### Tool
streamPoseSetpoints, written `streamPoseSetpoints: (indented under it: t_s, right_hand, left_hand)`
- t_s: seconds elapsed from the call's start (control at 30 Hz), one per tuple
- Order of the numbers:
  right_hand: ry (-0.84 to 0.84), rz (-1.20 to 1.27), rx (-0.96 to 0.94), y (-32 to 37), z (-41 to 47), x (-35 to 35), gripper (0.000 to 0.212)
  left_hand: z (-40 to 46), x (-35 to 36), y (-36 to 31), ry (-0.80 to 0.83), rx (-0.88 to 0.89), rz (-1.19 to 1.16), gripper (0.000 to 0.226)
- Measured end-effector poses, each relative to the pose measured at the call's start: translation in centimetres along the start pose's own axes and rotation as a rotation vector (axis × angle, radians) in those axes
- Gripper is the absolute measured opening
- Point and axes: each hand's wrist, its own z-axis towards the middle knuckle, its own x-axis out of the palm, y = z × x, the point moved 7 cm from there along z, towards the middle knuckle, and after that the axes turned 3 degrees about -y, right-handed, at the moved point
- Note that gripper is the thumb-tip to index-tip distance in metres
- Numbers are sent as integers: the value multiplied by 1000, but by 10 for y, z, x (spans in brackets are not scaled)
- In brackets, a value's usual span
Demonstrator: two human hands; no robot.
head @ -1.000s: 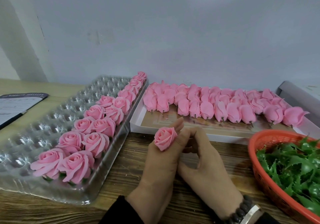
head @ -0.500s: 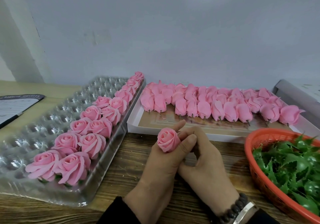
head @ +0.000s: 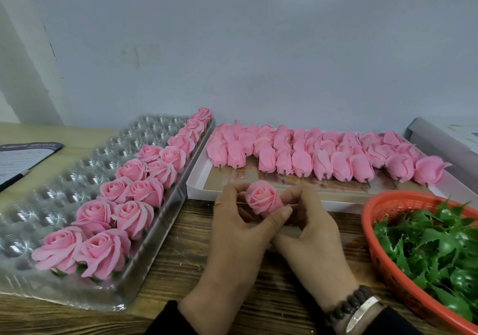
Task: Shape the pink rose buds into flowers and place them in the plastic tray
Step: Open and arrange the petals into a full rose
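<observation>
Now both hands are on one rose bud (head: pixel 263 200), low centre over the wooden table (head: pixel 181 257). A second ago the left hand (head: pixel 240 233) pinched it alone, out at its left side between thumb and forefinger, with the right hand (head: pixel 310 233) tucked close behind. Since then the bud has come to the middle between the hands, face up toward the camera. Left thumb curls across its base, left fingers curl behind; right fingers curl round its right side, touching the outer petals. Both hands grip, neither is slack. Reads as shaping just starting: petals are tight and cupped, not spread like the finished ones. The bud is not in the tray yet.

Right of the hands, an orange basket (head: pixel 388 262) with green leaf pieces (head: pixel 434 252), well apart from the bud.

Left, the plastic tray (head: pixel 51 205) holds two rows of opened pink flowers (head: pixel 134 192) along its right side; the cells to their left look unfilled, so there is room for the next placement.

Beyond the hands, a white flat box (head: pixel 199 179) with many closed buds (head: pixel 323 153) lying in rows, stems toward the person. So plenty remain.

Far left, a dark-edged paper (head: pixel 20 158).
</observation>
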Motion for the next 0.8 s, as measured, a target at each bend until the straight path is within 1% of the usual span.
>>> streamPoseSetpoints:
  t_s: [0.07,0.13,0.27,0.37,0.43,0.53,0.57,0.67,0.7,0.8]
  right_hand:
    - [28,-43,-13,-1,0,1,38]
    - [56,-82,-26,-1,-1,3,40]
    - [60,-99,-25,-2,-1,5,45]
    - [55,-94,-28,-2,0,5,43]
    - [57,-90,-29,-3,0,5,42]
    - [57,-85,-38,-2,0,5,43]
    - [61,-86,-40,-2,-1,5,43]
    - [75,-79,-37,-1,-2,6,46]
    - [78,-77,-37,-1,-1,6,48]
    - [73,-61,-58,1,-1,4,52]
  left_hand:
    - [1,-3,-5,-24,44,58,49]
    - [2,-5,-7,-15,73,114,51]
    - [0,0,-9,40,151,244,33]
    - [1,-1,-9,45,139,238,29]
    - [2,-2,-8,43,115,222,33]
    - [3,-5,-4,19,64,195,50]
    - [3,-4,-3,32,53,190,47]
    - [4,-1,-5,93,63,185,21]
    - [5,-1,-5,96,75,191,17]
    - [6,-2,-6,83,98,184,14]
